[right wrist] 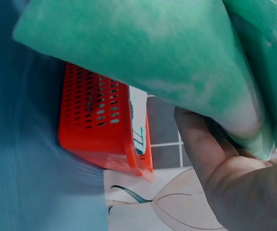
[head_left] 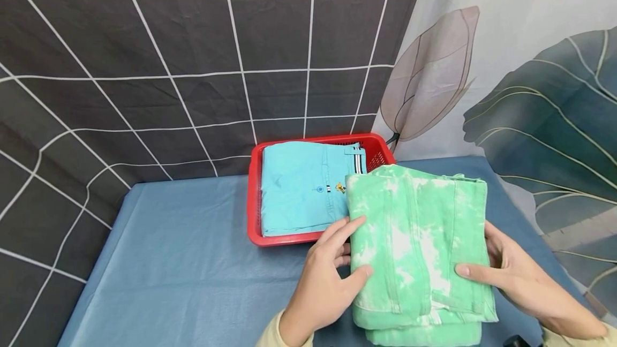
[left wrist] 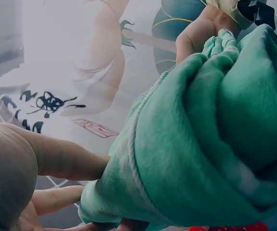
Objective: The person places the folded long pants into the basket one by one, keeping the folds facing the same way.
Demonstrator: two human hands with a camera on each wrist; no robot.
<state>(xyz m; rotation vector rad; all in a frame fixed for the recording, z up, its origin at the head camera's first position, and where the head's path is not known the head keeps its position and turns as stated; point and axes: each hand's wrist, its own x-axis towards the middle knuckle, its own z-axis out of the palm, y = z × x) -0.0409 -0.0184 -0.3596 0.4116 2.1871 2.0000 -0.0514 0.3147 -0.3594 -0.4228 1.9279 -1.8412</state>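
Both hands hold a folded green-and-white tie-dye garment [head_left: 419, 245] in front of the basket, its folds hanging in layers. My left hand [head_left: 325, 277] grips its left edge, thumb on the upper face and fingers along the side. At the opposite edge, my right hand [head_left: 520, 277] pinches the cloth with the thumb on top and the other fingers underneath. Behind the garment stands a red plastic basket [head_left: 254, 197], partly covered by it in the head view. A folded light-blue garment [head_left: 299, 186] with striped trim and a small embroidered figure lies inside the basket.
The blue-covered surface [head_left: 183, 261] extends to the left and front of the basket. A dark cloth with a white grid [head_left: 202, 36] hangs behind, and a leaf-patterned curtain [head_left: 434, 68] borders the right side. A small black object [head_left: 516, 340] shows near the right sleeve.
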